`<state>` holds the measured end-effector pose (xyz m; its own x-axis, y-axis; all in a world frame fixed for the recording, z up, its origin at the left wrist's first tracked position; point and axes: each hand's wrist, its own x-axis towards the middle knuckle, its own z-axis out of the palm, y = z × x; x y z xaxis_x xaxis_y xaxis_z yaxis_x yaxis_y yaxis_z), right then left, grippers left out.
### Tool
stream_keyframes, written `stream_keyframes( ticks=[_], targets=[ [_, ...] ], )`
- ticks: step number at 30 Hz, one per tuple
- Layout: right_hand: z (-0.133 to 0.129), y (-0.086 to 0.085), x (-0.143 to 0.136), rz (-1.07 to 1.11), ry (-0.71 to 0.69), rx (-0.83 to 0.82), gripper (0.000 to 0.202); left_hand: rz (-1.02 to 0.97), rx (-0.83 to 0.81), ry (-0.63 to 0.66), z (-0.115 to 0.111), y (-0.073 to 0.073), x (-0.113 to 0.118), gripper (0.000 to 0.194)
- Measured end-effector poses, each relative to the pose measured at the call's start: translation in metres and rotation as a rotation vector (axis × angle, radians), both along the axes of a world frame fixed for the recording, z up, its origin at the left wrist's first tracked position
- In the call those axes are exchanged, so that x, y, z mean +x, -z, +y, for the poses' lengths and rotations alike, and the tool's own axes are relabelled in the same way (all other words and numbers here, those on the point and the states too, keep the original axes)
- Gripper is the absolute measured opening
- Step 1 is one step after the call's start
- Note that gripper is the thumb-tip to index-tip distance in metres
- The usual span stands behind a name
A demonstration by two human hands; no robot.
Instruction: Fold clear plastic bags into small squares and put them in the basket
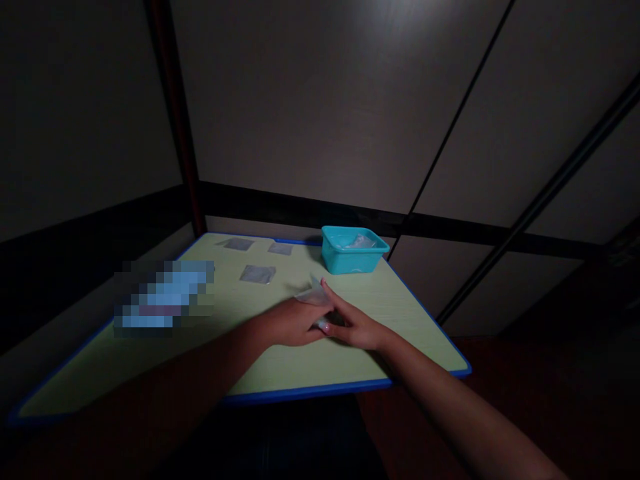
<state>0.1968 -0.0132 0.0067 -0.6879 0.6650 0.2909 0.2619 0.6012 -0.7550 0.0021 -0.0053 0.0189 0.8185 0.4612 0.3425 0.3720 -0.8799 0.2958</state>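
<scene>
My left hand (pixel 294 323) and my right hand (pixel 357 325) meet above the near middle of the table. Between them is a thin, translucent plastic bag (pixel 315 294), its upper part standing out over the left hand's knuckles. The fingers of both hands are closed on it, and part of the bag is hidden by them. Beyond the hands lie three flat, greyish packets: one nearer packet (pixel 257 274), one at the back left (pixel 239 244) and one at the back (pixel 280 249). Their contents are too dim to make out.
A turquoise plastic basket (pixel 353 261) stands at the table's back right, with clear crumpled plastic (pixel 363 242) inside. At the left lies a blurred-out bluish item (pixel 165 297). The pale table (pixel 320 373) has a blue edge and stands against dark panelled walls.
</scene>
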Motion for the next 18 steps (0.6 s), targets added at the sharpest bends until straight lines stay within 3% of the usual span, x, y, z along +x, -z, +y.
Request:
stream_keyframes(
  ticks=[8,12,18],
  targets=[
    [-0.003,-0.007,-0.001,-0.023,0.031,0.041,0.076,-0.1,-0.129,-0.032,0.003,0.002,-0.001,0.022],
    [0.001,-0.001,0.001,-0.04,0.075,0.06,0.078,-0.131,-0.255,-0.06,0.007,-0.002,-0.005,0.016],
    [0.008,0.008,0.003,-0.178,0.247,0.095,0.076,-0.185,-0.333,-0.176,0.019,-0.004,-0.017,0.034]
  ],
)
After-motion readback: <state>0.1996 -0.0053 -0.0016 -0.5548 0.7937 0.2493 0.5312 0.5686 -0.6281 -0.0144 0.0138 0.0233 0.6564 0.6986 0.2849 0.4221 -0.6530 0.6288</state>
